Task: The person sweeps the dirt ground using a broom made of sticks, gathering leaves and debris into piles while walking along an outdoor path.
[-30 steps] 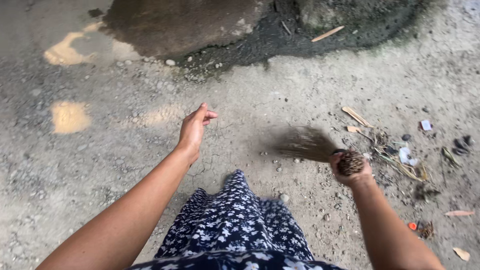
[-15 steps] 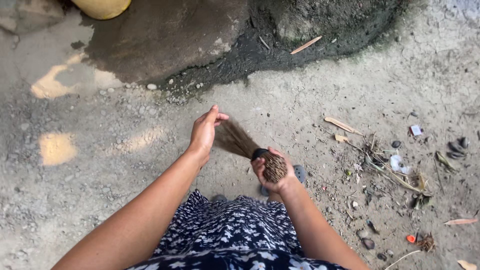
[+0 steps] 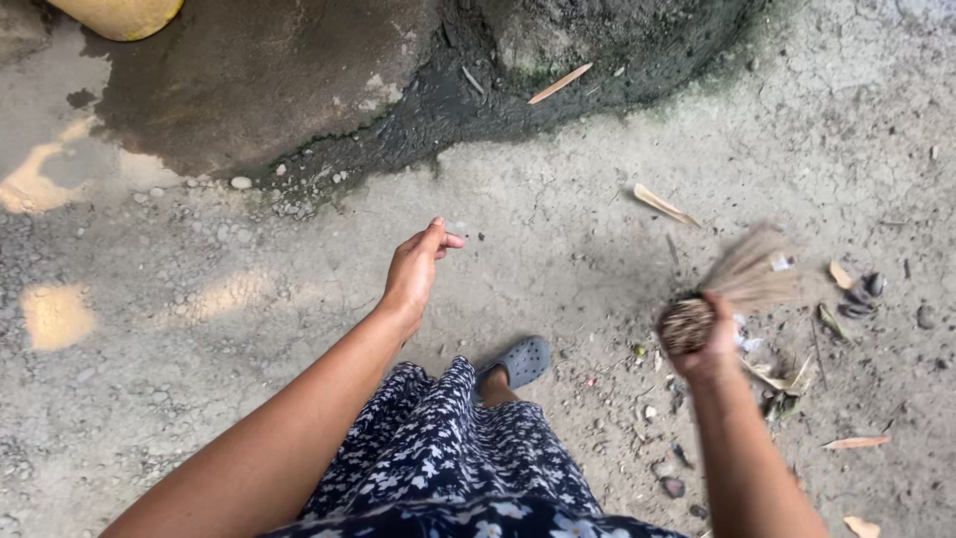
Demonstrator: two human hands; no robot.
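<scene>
While we look down from the head camera, we see our right hand (image 3: 697,339) closed in a fist around the bound end of a short stick broom (image 3: 742,284). The fingers wrap tightly round the bundle, whose cut end faces up toward us. The bristles fan out from the fist up and to the right, blurred, low over the dirt ground (image 3: 558,229). The bristle tips reach a scatter of litter there: dry leaves (image 3: 662,205), dark pebbles (image 3: 864,291) and pale scraps.

Our left hand (image 3: 416,269) holds nothing. It hangs out in front of us above bare ground, fingers loosely together and slightly curled, with the thumb and forefinger nearly meeting at the tips. It is well apart from the broom, which lies off to its right.

Below the hands we see a dark blue dress with white flowers (image 3: 448,458), and a grey clog (image 3: 518,361) on one foot peeks out just past its hem, between the two arms. At the top lies a patch of dark wet mud (image 3: 329,80) with a thin stick (image 3: 559,84) on it, and part of a yellow container (image 3: 119,15) shows at the upper left corner.
</scene>
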